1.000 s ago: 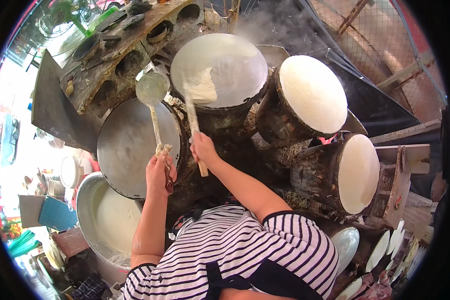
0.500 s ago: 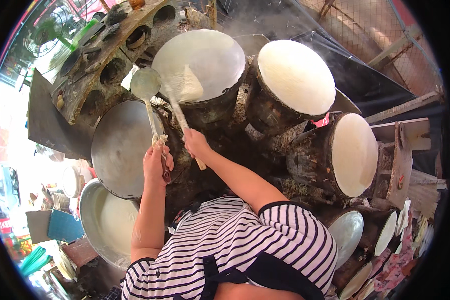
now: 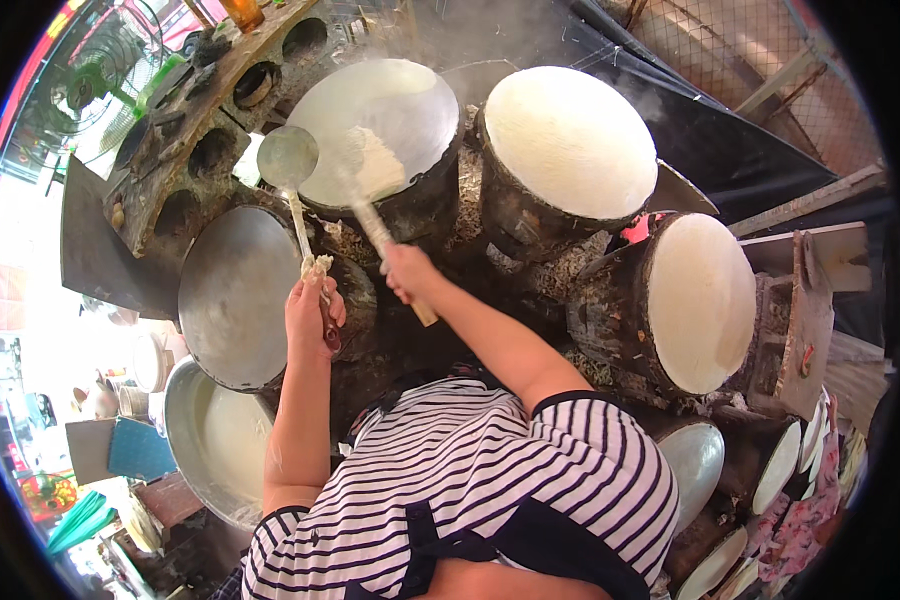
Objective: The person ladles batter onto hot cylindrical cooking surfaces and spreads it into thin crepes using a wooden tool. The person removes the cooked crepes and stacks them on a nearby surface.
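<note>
My left hand [image 3: 310,312] clutches a ladle [image 3: 287,157], right hand [image 3: 410,272] a paddle [image 3: 373,223]; overpushing could spill batter [image 3: 379,166] off the near edge of the griddle [image 3: 425,105].

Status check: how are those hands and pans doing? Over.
Left hand: gripping ladle. Right hand: gripping wooden stick, far end blurred. Pale batter bunched on griddle ahead. Steam beyond.

Paddle [image 3: 373,226] blurred, far end; tub [image 3: 184,425] pt. hidden behind L forearm [image 3: 297,430]; mesh [image 3: 735,50] cut off, top R.
</note>
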Motion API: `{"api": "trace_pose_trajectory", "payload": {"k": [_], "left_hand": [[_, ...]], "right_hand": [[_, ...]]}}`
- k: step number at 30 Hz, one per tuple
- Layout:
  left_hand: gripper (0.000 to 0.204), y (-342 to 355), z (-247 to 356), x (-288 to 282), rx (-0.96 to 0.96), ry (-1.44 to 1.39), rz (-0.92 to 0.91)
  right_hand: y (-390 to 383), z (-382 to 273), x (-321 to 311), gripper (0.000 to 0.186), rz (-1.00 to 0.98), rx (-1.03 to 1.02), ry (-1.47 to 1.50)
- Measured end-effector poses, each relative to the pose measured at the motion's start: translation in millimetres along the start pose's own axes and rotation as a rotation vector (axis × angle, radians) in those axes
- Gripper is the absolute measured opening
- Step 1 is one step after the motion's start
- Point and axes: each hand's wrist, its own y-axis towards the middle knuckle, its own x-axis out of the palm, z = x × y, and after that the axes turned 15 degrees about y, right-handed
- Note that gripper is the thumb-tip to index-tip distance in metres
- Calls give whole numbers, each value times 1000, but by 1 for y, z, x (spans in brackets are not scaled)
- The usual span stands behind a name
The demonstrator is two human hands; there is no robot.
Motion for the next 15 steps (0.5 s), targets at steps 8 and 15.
{"api": "trace_pose_trajectory", "payload": {"k": [8, 15], "left_hand": [[19, 4, -4, 29, 11, -10, 11], [18, 3, -10, 56, -5, -26, 3]], "right_hand": [[9, -49, -57, 42, 53, -49, -372], [7, -81, -94, 43, 33, 36, -156]]}}
